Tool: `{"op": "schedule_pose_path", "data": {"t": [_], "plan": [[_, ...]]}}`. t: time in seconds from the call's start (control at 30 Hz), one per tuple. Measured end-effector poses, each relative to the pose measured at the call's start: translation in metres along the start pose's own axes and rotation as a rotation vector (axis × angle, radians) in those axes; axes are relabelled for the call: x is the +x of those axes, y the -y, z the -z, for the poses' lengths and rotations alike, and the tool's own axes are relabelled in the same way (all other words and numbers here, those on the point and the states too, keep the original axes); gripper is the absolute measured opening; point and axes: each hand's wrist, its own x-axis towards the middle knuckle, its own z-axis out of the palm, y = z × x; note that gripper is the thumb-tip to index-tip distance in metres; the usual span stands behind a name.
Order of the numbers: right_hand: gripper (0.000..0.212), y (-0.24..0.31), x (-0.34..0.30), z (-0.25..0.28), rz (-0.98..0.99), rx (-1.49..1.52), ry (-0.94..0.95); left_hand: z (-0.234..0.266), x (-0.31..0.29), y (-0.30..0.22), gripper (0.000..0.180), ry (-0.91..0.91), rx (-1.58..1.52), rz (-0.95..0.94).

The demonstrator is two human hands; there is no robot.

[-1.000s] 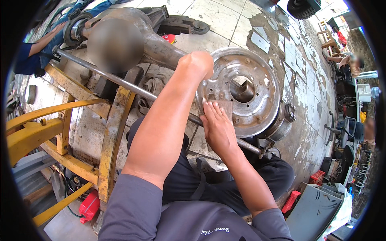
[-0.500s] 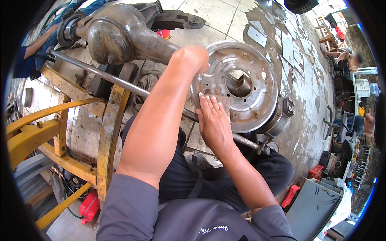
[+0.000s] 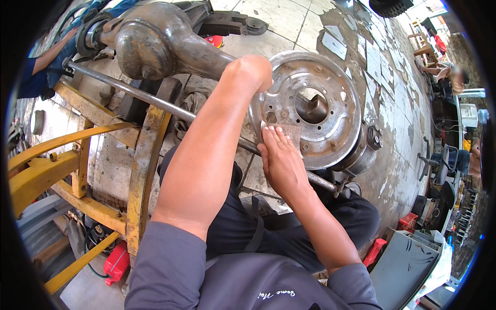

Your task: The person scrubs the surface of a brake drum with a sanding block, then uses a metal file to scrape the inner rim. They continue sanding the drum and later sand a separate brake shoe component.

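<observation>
The person's right hand lies flat and open, fingers together, pressing a small brownish sheet, possibly sandpaper, against the lower left face of a round metal backing plate. The sheet shows just beyond the fingertips, and the plate's large centre hole sits up and to the right of that hand, with small bolt holes around it. The left hand is up at the plate's left rim, above and slightly left of the right hand; it appears curled over the edge, but the fingers are hidden behind the wrist, so whether it grips the rim or only rests there cannot be told.

The plate sits on the end of a rusty axle housing, which runs away up and to the left of the left hand to a rounded bulge. A long steel rod passes under the left forearm and below the right hand, slanting down to the right. Left of both arms stands a yellow metal stand carrying the axle. Below the hands are the person's dark trousers. Far to the upper left of the hands, another person's blue sleeve shows beside the axle
</observation>
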Motion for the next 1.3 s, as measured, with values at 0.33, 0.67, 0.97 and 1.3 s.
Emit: {"op": "schedule_pose_path", "data": {"t": [0.33, 0.67, 0.97, 1.3], "plan": [[0.044, -0.002, 0.022, 0.067, -0.325, 0.375, 0.128, 0.007, -0.012, -0.002, 0.048, -0.006, -0.018, 0.02], [0.039, -0.058, 0.014, 0.102, -0.363, 1.371, -0.492, 0.007, -0.026, -0.026, 0.057, -0.089, -0.348, -0.441], [0.042, -0.074, 0.003, 0.128, -0.344, 1.427, -0.458, -0.001, -0.028, -0.066, 0.043, 0.279, -0.705, -0.587], [0.039, -0.238, -0.167, 0.192, -0.759, 0.804, -0.657, 0.003, -0.021, -0.044, 0.048, 0.151, -1.056, -0.458]]}}
